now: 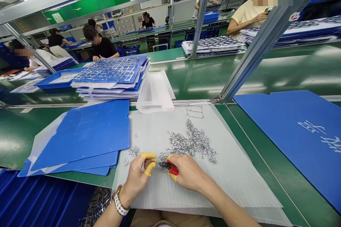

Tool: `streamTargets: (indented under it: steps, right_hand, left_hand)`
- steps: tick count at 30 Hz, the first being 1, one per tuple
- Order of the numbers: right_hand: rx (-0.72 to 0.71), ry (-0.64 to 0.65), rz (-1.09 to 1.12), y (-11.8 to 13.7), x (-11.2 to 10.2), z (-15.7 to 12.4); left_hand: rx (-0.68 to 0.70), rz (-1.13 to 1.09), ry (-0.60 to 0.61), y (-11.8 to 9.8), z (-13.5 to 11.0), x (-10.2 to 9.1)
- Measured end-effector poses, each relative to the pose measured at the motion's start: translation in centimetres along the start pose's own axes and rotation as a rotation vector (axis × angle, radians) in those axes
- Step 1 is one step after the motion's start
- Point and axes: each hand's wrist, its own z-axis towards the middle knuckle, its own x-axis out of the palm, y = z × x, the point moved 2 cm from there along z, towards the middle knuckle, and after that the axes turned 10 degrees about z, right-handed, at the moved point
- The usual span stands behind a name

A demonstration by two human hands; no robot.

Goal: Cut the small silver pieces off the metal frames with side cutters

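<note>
In the lower middle of the frame, a loose heap of small shiny metal parts (183, 143) spreads over a pale sheet (226, 188), with a smaller cluster (134, 151) lying to its left. The right hand (188, 173) is closed around the red handles of a dark-nosed hand tool (173, 171), whose nose points left at the near edge of the heap. The left hand (137, 177), in yellow finger covers (148, 155), has thumb and forefinger curled towards each other just left of that nose; a part may be pinched there, but the tips are too small to tell. Each part looks light, hard and stiff, probably slick enough to skid if squeezed off-centre, so a fingertip pinch across its edges should suit it best. The tool should feel solid, and its red grips, well back from the nose, are the place to hold it. A thin metal frame (194, 116) lies beyond the heap and looks as if it could bend, so it is better lifted by its outer bars. The tool's nose blends into the dark, glinting parts, the right palm hides most of its handles, and single pieces in the heap run together. Both forearms are cut off by the bottom edge.
</note>
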Motion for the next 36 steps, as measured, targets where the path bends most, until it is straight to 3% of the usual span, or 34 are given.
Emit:
streamTargets:
  steps: [6,15,26,36]
  right_hand:
    - [0.065,-0.047,-0.005,-0.9,-0.3,0.0]
    - [0.130,-0.098,-0.076,-1.3,-2.0,-0.5]
    - [0.057,-0.080,-0.110,-0.6,-2.1,-0.2]
    - [0.062,-0.024,-0.103,-0.1,-2.3,-0.2]
  left_hand:
    - [-0.174,-0.179,-0.019,1.2,0.5,0.9]
    - [-0.281,-0.337,0.002,0.0,3.0,3.1]
    - [-0.267,-0.431,0.071,-0.5,2.6,2.7]
    - [-0.162,-0.240,0.093,-0.4,2.3,2.0]
